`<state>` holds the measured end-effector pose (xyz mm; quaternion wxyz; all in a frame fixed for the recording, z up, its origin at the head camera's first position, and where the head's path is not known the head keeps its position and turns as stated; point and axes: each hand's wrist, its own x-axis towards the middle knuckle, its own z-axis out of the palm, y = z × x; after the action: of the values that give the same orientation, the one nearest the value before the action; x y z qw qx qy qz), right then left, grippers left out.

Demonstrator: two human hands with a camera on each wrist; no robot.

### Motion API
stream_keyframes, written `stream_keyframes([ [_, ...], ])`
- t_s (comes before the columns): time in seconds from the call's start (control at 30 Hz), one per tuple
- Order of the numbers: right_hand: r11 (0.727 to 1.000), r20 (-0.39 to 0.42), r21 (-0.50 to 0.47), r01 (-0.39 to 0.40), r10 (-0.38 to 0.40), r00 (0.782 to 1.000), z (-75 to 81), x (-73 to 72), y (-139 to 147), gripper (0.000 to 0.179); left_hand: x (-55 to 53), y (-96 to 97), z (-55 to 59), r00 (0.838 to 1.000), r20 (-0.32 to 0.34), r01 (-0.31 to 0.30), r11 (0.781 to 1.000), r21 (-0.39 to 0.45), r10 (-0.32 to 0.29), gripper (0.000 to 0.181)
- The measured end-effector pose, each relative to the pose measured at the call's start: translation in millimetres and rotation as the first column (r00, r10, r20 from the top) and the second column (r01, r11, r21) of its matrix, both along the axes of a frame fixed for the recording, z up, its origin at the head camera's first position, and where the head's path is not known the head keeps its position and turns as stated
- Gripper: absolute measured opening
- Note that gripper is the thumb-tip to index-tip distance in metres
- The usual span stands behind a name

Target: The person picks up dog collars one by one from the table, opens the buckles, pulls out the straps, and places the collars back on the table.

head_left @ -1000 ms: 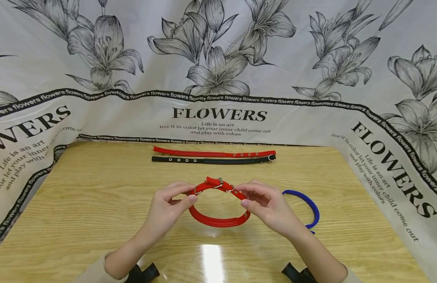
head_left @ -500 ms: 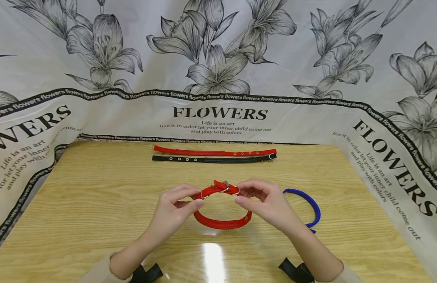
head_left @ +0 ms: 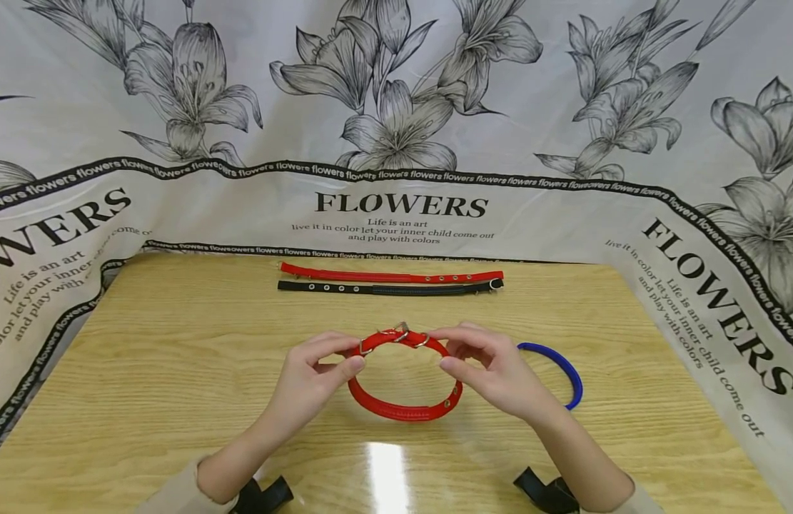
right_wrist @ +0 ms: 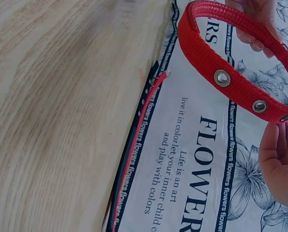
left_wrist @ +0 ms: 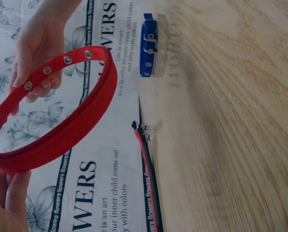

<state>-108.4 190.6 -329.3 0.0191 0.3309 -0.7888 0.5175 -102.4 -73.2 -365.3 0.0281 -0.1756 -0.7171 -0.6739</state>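
Note:
Between my two hands a red collar point(head_left: 402, 412) is held up as a buckled loop, its metal buckle and rings at the far side. My left hand point(head_left: 315, 375) pinches its left side beside a metal ring. On the opposite side my right hand point(head_left: 492, 371) pinches the strap between thumb and fingers. Metal eyelets run along the red collar point(right_wrist: 240, 92) in the right wrist view. In the left wrist view, the loop of the red collar point(left_wrist: 81, 121) spans from my left hand point(left_wrist: 10, 203) to my right hand point(left_wrist: 42, 43).
A second red collar point(head_left: 370, 276) and a black collar point(head_left: 415, 290) lie straight, side by side, at the back of the wooden table point(head_left: 178, 343). To the right is a blue collar point(head_left: 566, 368), closed in a loop and partly behind my right hand. A flower-print cloth point(head_left: 242, 214) surrounds the table.
The red collar's loop shifts slightly right, then widens as my hands draw apart. The strap end by the buckle no longer sticks up. My right fingers have moved off the ring onto the strap.

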Motion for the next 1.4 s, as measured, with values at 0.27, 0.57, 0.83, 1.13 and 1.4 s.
stream_keyframes([
  [0.27, 0.997, 0.068, 0.043, 0.057, -0.06, 0.996, -0.1, 0.6, 8.3, 0.028, -1.0, -2.2, -0.9, 0.999, -0.007, -0.032, 0.999, 0.0, 0.032, 0.022],
  [0.57, 0.987, 0.06, 0.087, 0.134, -0.139, 0.988, -1.1, -0.9, 11.7, 0.025, -0.8, -4.7, 0.3, 0.998, 0.001, -0.069, 0.997, -0.021, 0.069, 0.022],
  [0.83, 0.952, 0.205, 0.061, 0.3, -0.306, 0.93, 4.3, -0.6, 25.8, 0.023, -5.4, -19.3, 7.1, 0.977, 0.116, -0.188, 0.979, 0.074, 0.179, 0.025],
  [1.13, 0.898, 0.303, -0.093, 0.429, -0.385, 0.872, 7.4, -6.2, 36.3, 0.021, -14.7, -37.0, 5.8, 0.951, 0.148, -0.282, 0.959, 0.042, 0.273, 0.034],
  [1.4, 0.784, 0.434, -0.332, 0.524, -0.366, 0.823, 10.2, -12.8, 46.0, 0.013, -26.1, -51.6, 4.6, 0.939, 0.124, -0.328, 0.944, 0.03, 0.322, 0.059],
])
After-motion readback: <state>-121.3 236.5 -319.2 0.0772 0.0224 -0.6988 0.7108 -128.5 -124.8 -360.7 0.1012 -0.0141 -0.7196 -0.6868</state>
